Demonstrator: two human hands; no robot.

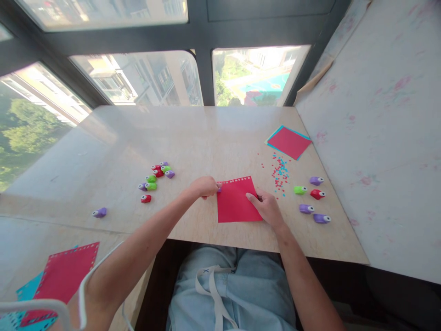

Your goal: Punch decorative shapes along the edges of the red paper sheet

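Observation:
A red sheet of paper (237,204) lies in front of me, with a row of small punched holes along its far edge. My left hand (204,187) is closed around a small purple craft punch (219,188) at the sheet's upper left edge; most of the punch is hidden by the fingers. On the right edge, my right hand (268,207) grips the paper, thumb on top and fingers underneath. Small red and blue paper bits (279,172) are scattered beyond the right hand.
Several craft punches (157,173) are grouped on the left, a lone purple punch (99,212) farther left, and more punches (306,209) on the right. Coloured paper (289,141) is stacked back right. Punched sheets (69,271) lie near left, by a white tube (82,294).

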